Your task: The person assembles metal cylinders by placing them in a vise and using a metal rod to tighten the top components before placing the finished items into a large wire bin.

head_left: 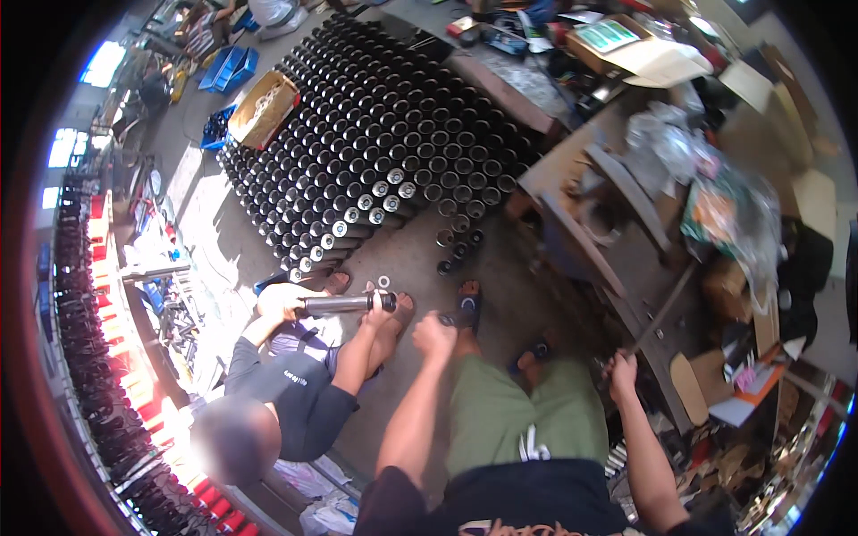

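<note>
My left hand (433, 338) is closed in front of my left knee. A small dark round-ended piece (447, 320) shows at its fingers; most of it is hidden, so its kind is unclear. Out to the right, my right hand (621, 373) wraps round the lower end of a long thin metal rod (666, 308), which slants up beside the workbench (559, 174). To my left, a seated co-worker holds a dark metal tube (344, 305) level in both hands. A small pale ring (383, 281) lies on the floor near that tube.
Many black tubes (357, 134) stand packed upright on the floor ahead. A cardboard box (264, 109) and blue bins (229, 69) sit at their far left. Plastic bags (661, 134) and cardboard clutter the bench. Racks of red and black parts (98, 295) line the left.
</note>
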Demonstrator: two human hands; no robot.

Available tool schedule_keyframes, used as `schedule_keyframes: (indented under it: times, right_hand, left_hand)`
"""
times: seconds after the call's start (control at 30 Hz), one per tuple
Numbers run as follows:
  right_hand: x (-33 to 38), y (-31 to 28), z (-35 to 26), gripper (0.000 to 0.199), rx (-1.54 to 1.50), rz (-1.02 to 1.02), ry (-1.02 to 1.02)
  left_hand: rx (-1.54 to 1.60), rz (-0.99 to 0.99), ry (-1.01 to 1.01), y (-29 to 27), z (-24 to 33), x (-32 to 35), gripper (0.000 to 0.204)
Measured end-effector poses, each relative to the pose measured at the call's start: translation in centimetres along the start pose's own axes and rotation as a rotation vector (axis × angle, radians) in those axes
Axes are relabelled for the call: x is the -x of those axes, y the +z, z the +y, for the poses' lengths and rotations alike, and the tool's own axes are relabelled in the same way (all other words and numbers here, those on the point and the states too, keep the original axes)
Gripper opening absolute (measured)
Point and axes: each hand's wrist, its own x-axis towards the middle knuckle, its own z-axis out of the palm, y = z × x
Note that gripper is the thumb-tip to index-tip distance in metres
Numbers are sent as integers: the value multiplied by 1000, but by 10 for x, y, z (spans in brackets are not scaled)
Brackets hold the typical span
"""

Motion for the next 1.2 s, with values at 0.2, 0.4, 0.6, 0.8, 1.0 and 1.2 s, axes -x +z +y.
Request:
schedule_keyframes:
  times: [0.2, 0.4, 0.6, 0.8, 1.0, 1.2]
  right_hand:
    - [7, -57, 3, 11, 76, 12, -56]
    - [6, -93, 0, 27, 206, 184, -107]
    - [45, -114, -3, 56, 360, 529, -303]
    - [130, -119, 38, 57, 404, 476, -404]
    - [204, -97, 86, 50, 320, 658, -512]
    - [242, -57, 48, 43, 190, 619, -615]
  left_hand:
    - [981, -89, -173, -310, -96, 267, 57]
    - [585, 358, 555, -314, 5, 321, 87]
    - [1597, -97, 1083, -304, 169, 229, 53]
    - [1681, -19, 1015, -287, 289, 106, 25]
    - [1512, -199, 1052, -290, 383, 72, 21]
    - [1207, -825, 1030, -322, 396, 72, 37]
